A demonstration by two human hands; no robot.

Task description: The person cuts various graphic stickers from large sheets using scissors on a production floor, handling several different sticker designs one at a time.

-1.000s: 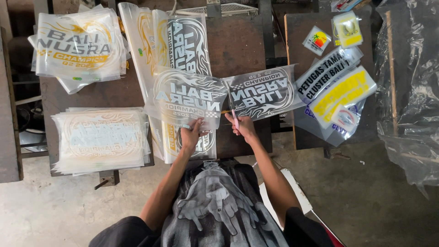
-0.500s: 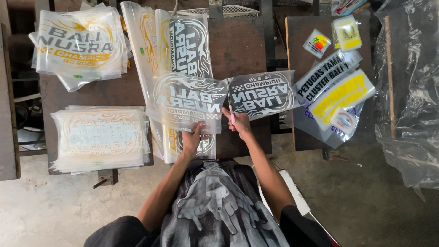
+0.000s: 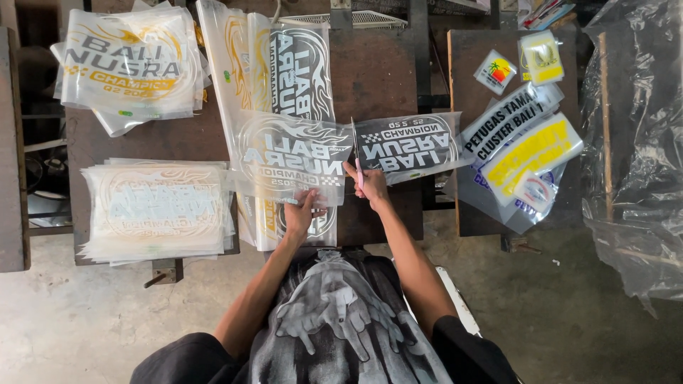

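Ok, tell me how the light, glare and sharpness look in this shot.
Head view: soft, even daylight with only faint shadows; the clear printed film under the left hand shows mild sheen, and the crumpled plastic sheeting at the right edge catches whitish glare; the table and right hand are sharp, with straight edges bowing slightly toward the corners.

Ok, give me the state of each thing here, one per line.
scissors: upright between two printed sheets, held by the right hand
clear printed film strip: flat, left hand pressing its near edge
dark printed sheet: flat, right of the blades
left stack of films: piled flat
clear plastic sheeting: crumpled
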